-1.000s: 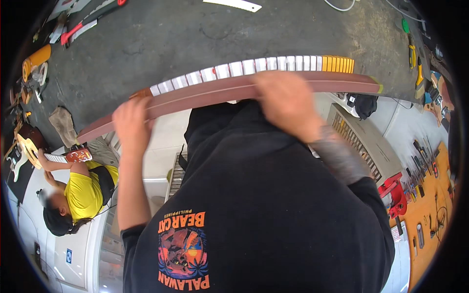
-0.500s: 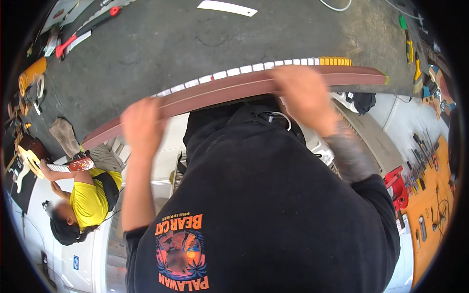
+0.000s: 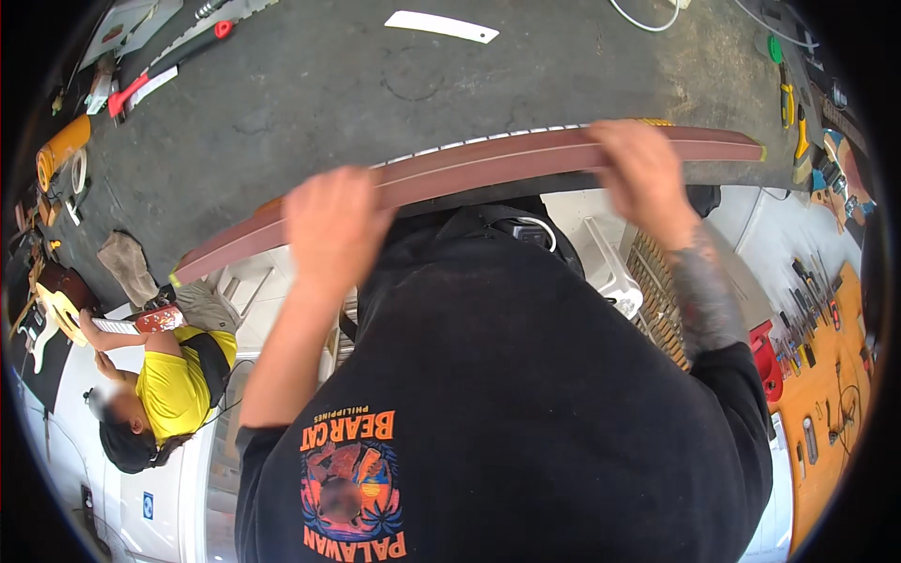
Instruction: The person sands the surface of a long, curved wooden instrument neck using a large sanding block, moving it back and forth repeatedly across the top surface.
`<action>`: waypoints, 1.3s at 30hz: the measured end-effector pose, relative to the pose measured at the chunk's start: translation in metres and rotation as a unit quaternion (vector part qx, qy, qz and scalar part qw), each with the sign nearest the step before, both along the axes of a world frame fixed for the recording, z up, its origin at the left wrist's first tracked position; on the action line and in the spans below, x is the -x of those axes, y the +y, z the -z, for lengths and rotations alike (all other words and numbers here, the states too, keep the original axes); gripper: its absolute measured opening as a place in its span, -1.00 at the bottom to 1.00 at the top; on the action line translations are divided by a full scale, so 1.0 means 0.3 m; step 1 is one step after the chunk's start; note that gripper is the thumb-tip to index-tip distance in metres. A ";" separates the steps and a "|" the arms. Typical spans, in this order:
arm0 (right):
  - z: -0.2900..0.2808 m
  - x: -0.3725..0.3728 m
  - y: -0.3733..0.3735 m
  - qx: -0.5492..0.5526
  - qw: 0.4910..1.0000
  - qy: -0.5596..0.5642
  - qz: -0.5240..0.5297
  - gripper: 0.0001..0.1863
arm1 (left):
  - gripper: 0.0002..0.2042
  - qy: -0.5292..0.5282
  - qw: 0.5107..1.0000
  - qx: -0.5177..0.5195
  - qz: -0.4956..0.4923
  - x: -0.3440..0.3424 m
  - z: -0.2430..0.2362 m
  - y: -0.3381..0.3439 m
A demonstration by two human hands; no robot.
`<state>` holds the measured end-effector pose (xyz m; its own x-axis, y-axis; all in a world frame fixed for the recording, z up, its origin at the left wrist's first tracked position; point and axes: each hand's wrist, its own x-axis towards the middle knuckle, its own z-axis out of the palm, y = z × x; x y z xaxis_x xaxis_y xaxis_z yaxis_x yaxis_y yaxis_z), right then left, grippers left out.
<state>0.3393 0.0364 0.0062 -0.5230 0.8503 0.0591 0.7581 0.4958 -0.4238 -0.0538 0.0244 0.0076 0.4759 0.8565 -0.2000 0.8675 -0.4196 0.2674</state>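
A long reddish-brown bar [image 3: 488, 167] with a thin pale line along it and yellowish ends lies across the near edge of the dark bench, its left end lower in view. My left hand [image 3: 333, 225], slightly blurred, is closed over the bar left of its middle. Farther right, my right hand [image 3: 643, 178] has its fingers curled over the bar's far edge. Along that far edge shows a narrow strip of white segments [image 3: 488, 137] split by dark lines, with yellow segments [image 3: 652, 122] at its right. The bar hides most of this strip.
On the dark bench [image 3: 310, 103] lie a white strip [image 3: 441, 26], a red-handled tool [image 3: 169, 68] and a brown cloth [image 3: 124, 255]. Pliers [image 3: 786, 98] are at the right. A person in yellow [image 3: 188, 380] holds a guitar [image 3: 61, 314] at left. Tools hang on an orange board [image 3: 817, 413].
Both hands and the bar have shifted to the right. The bar now covers more of the white and yellow segments than before.
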 end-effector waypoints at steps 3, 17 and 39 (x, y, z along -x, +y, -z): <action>0.014 0.362 -0.012 -0.014 0.999 0.040 -0.006 -0.63 | -0.41 0.034 0.998 -0.052 -0.016 0.381 0.020 -0.021; 0.028 0.131 0.005 -0.020 1.000 0.020 -0.008 -0.49 | -0.45 0.013 0.999 -0.046 -0.004 0.152 0.036 -0.015; 0.027 0.460 -0.058 -0.049 0.997 0.056 -0.027 -0.59 | -0.42 0.047 0.995 -0.083 -0.021 0.477 0.031 -0.096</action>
<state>0.2014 0.0189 -0.0018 -0.5540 0.8076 0.2019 0.6793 0.5788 -0.4512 -0.1968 -0.0045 -0.0018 0.4254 0.8999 -0.0963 0.9028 -0.4146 0.1140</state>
